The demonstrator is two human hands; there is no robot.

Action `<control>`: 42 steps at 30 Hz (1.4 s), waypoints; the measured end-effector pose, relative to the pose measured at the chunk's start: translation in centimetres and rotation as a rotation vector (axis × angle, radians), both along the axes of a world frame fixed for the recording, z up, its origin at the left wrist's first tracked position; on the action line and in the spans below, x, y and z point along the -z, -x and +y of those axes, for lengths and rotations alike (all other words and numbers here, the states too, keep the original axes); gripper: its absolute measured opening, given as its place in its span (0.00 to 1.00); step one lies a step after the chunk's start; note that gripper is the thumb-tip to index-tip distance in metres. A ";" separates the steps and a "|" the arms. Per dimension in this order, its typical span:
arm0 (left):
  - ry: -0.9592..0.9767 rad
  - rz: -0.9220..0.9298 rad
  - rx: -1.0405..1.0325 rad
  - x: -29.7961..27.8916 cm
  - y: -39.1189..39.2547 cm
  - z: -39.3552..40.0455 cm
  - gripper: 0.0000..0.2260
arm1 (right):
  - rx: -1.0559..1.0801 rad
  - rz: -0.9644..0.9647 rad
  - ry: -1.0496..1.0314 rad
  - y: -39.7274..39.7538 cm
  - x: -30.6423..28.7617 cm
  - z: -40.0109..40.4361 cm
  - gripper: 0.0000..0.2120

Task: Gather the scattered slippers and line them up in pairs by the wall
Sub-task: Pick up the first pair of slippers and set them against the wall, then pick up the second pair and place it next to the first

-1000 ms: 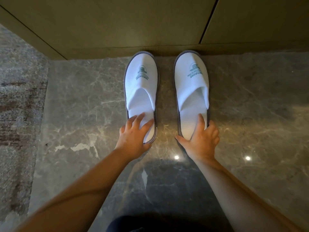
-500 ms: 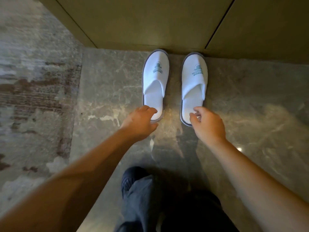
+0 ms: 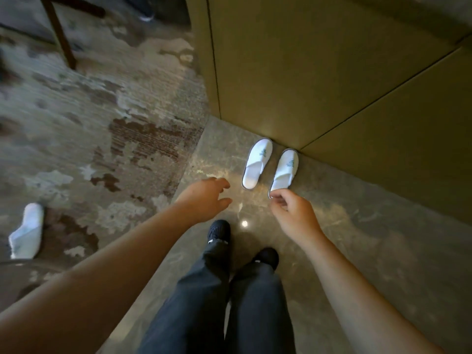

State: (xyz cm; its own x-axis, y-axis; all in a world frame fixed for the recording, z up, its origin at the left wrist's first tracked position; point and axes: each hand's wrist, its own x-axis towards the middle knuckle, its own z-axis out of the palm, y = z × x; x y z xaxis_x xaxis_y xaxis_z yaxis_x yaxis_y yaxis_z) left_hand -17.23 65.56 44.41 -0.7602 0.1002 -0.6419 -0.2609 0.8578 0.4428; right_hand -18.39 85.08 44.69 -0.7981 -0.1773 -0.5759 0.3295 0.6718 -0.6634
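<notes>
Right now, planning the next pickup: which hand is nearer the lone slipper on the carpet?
Left. The left hand hangs nearer the lone slipper; the right hand is farther, by the paired slippers.

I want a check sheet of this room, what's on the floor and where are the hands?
Surface: marble floor beside patterned carpet.
Job's things: pair of slippers side by side, toes at the wall; stray slipper on the carpet.
Clutter: nothing seen.
Hands: left hand open, holding nothing; right hand loosely curled, holding nothing.
Cables: nothing seen.
Surroundings: chair leg, the person's black shoes.
</notes>
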 end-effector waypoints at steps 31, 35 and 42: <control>0.146 0.194 -1.679 -10.4 -27.9 -24.0 0.14 | -1.221 0.111 0.350 -8.0 -12.2 -43.4 0.09; 0.157 0.267 -1.634 -12.5 -26.9 -34.4 0.13 | -1.179 0.095 0.303 -7.0 -12.3 -49.9 0.08; 0.169 0.406 -1.692 -13.6 -21.5 -49.4 0.13 | -1.164 0.098 0.217 -0.7 -10.2 -61.4 0.09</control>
